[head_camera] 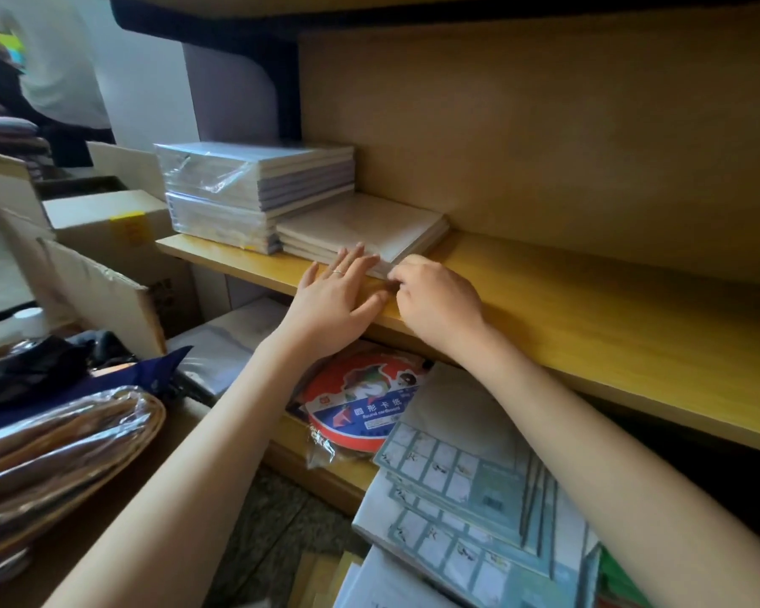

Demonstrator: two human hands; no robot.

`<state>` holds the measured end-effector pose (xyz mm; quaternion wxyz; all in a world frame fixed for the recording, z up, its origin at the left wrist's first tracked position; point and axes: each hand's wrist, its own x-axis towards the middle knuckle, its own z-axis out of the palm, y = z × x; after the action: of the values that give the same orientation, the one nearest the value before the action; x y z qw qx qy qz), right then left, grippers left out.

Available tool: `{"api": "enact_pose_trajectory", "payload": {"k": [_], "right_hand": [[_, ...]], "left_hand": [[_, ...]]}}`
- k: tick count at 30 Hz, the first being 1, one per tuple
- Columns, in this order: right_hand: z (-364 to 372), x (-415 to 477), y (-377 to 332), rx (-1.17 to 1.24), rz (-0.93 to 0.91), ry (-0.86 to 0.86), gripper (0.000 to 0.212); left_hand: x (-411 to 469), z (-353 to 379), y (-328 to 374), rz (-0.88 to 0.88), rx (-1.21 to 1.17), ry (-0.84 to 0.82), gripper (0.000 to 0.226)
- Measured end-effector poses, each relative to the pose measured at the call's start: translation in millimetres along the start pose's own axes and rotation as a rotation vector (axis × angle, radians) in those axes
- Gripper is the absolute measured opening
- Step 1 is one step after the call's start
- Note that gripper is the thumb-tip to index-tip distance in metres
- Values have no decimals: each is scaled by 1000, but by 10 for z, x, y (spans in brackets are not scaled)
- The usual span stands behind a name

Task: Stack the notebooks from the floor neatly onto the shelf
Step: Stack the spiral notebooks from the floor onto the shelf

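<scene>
Both hands meet at a low stack of beige notebooks [360, 226] on the yellow shelf [589, 309].
The shelf runs under both hands. A taller plastic-wrapped stack [255, 182] sits beyond and left of the left hand [334, 296], touching the beige notebooks. Green-gridded notebooks [457, 489] lie below the right forearm. The left hand is flat, fingers straight against the stack's front edge. The right hand [439, 300], just beside it, curls its fingers at the stack's near corner; whether it pinches cannot be told.

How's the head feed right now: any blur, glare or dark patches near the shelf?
Head view: low beige notebook stack fairly sharp; pale cardboard boxes at left blurred; glare on the plastic-wrapped white notebook pile; yellow wooden shelf darkens rightward.
</scene>
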<state>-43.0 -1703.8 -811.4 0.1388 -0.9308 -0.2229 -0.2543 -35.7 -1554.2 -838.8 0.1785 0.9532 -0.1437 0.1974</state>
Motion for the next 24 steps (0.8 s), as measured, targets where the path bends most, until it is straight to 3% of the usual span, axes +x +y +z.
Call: {"api": "enact_pose_trajectory", "payload": {"k": [3, 6, 8, 11, 13, 15, 16, 19, 22, 24], "right_hand": [[-21, -170, -112, 4, -145, 167, 29], [21, -642, -237, 158, -289, 216, 21], [156, -1038, -272, 152, -381, 134, 16], [477, -1621, -215, 171, -442, -136, 16], [708, -1962, -180, 283, -288, -360, 20], [904, -2233, -177, 483, 62, -508, 27], [991, -2346, -201, 615, 227, -565, 32], [1149, -2668, -380, 884, 435, -605, 43], [1209, -2944, -506, 969, 438, -713, 42], [1275, -3054, -542, 976, 439, -830, 38]], "left_hand": [[-216, 2, 107, -3, 23, -8, 51], [-787, 27, 187, 143, 47, 105, 55], [-1244, 50, 189, 172, 30, 61, 57], [-1816, 200, 58, 174, -44, -192, 40], [-2167, 353, 3, 30, -373, -395, 28], [-2513, 529, -12, -255, -718, -491, 24], [-2679, 627, -17, -363, -766, -501, 21], [-3202, 861, -61, -514, -626, -489, 16], [-3575, 912, -118, -451, -276, -533, 59], [-3722, 880, -122, -500, -128, -535, 71]]}}
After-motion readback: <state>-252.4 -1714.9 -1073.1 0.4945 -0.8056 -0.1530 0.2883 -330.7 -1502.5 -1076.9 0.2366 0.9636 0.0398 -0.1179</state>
